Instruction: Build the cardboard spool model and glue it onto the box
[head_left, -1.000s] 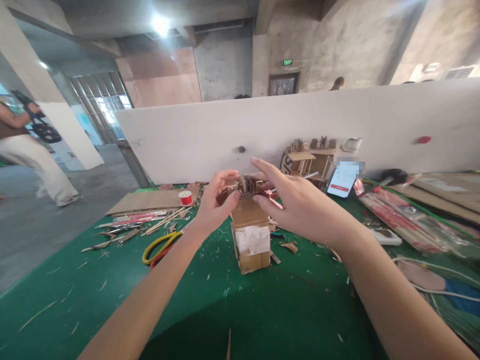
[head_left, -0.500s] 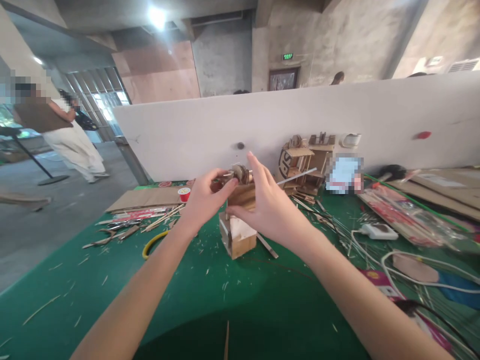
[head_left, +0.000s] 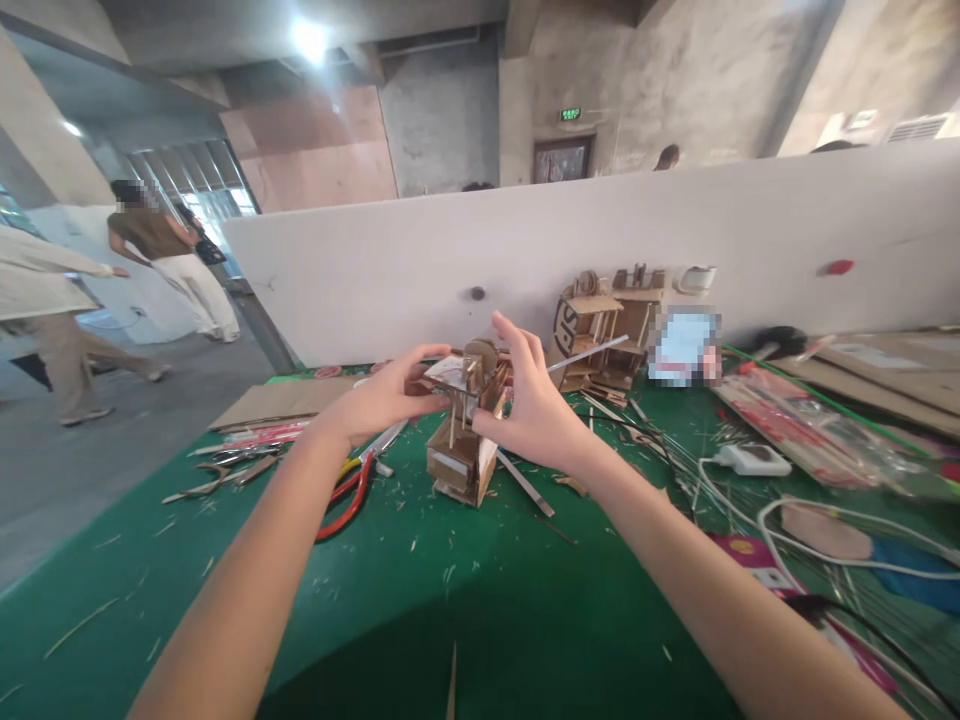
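In front of me a small cardboard model (head_left: 454, 462) stands on the green table, with a box-like base, thin wooden posts and an upper platform carrying a round cardboard wheel (head_left: 484, 352). My left hand (head_left: 397, 390) pinches the left edge of that platform between thumb and fingers. On the opposite side my right hand (head_left: 529, 400) wraps the model, its thumb by the posts and its index finger pointing up; some of its fingertips are hidden behind the model. Scissors (head_left: 358, 500) with red and yellow handles lie beside my left forearm.
A second cardboard structure (head_left: 592, 325) stands against the white partition (head_left: 375, 270). A metal strip (head_left: 527, 485) lies right of the model. Farther right are a phone (head_left: 682, 345), a white power adapter (head_left: 754, 460), cables and packaged sticks (head_left: 817, 430). Wood scraps lie left; people walk beyond.
The model has been turned on the table, so a different side of its base and platform faces me. My left hand has shifted left, uncovering the scissors' red handle.
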